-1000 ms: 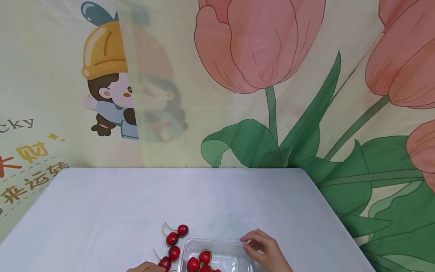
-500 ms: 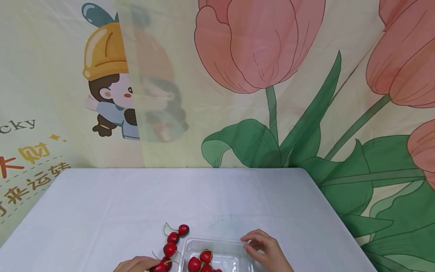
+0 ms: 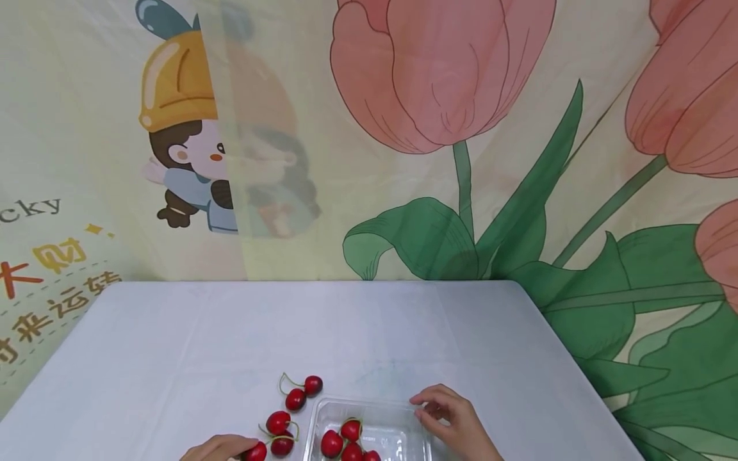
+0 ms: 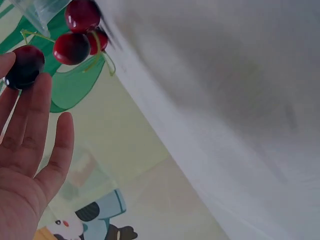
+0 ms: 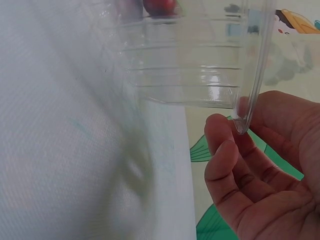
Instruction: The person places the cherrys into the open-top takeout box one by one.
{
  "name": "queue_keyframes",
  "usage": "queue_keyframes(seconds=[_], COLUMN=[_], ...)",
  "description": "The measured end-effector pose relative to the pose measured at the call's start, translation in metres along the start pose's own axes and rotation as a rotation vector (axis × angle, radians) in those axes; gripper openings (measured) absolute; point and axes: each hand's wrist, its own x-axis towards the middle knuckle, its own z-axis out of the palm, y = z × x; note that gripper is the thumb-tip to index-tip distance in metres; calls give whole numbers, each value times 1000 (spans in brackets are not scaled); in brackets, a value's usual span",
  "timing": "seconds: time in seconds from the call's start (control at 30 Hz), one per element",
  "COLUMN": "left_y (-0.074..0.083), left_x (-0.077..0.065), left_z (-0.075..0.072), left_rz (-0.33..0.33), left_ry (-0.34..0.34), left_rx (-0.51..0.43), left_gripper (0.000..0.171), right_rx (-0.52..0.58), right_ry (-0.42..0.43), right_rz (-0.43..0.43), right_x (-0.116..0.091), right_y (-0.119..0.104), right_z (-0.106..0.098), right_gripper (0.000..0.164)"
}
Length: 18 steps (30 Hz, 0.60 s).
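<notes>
My left hand (image 3: 214, 447) is at the bottom edge of the head view, left of the box. Its thumb and fingers pinch a dark red cherry (image 4: 25, 67), which also shows at the fingertips in the head view. Just right of it lie two cherries (image 3: 278, 422) with green stems, close together. Another stemmed pair (image 3: 296, 399) lies farther back. A clear plastic box (image 3: 369, 402) stands to the right with several cherries (image 3: 331, 443) inside. At its far right corner, my right hand (image 3: 455, 419) holds the rim between thumb and fingers (image 5: 220, 160).
A white-covered table (image 3: 346, 333) extends back to a hanging cloth (image 3: 288, 256) printed with tulips and a cartoon figure. The near part of the box lies below the head view's edge.
My left hand has moved left, drawing a cherry away from the others. The cherry above it has shifted left too. My right hand stays at the box corner.
</notes>
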Motion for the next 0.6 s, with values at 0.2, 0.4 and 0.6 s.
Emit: queue_keyframes(seconds=[0.2, 0.4, 0.6], left_y=[6, 34, 57], left_x=[4, 24, 45], left_z=[-12, -15, -6], left_rz=[-46, -138, -90], left_ry=[5, 100, 107], left_rx=[0, 45, 56], left_gripper=[62, 67, 60], right_rx=[-3, -31, -31], right_ry=[-10, -8, -13], right_rz=[-35, -5, 12], right_x=[1, 1, 1], right_y=[0, 1, 1], right_z=[1, 1, 0], right_gripper=[12, 12, 12])
